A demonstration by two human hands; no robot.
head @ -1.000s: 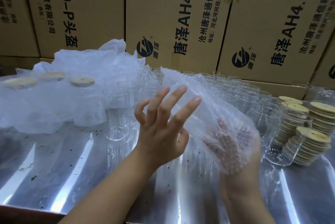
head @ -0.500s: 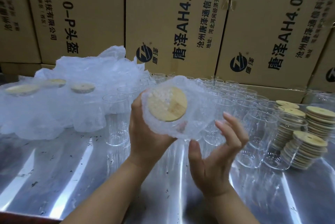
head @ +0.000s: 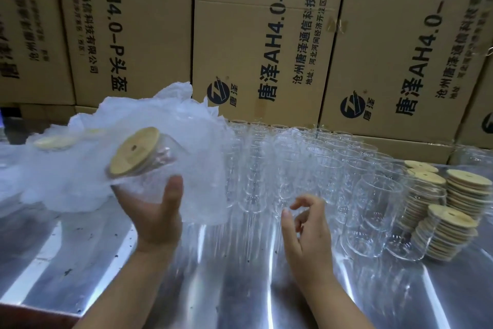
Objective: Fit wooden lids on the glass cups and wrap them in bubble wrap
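My left hand (head: 156,212) grips a glass cup wrapped in bubble wrap (head: 157,168), tilted so that its round wooden lid (head: 134,151) faces up and left. It hangs above the table, close to the pile of wrapped cups (head: 66,168) on the left. My right hand (head: 306,230) hovers empty over the table in front of the bare glass cups (head: 293,166), fingers loosely curled. Stacks of wooden lids (head: 466,190) stand at the right.
The table top (head: 226,275) is shiny metal and reflects the glasses. Cardboard boxes (head: 266,48) form a wall right behind the cups. Two cups on their sides (head: 373,216) lie beside the lid stacks. A dark red table edge runs along the bottom left.
My left hand has carried the wrapped cup leftward toward the pile, tilting it over. My right hand has let go and dropped lower to the right.
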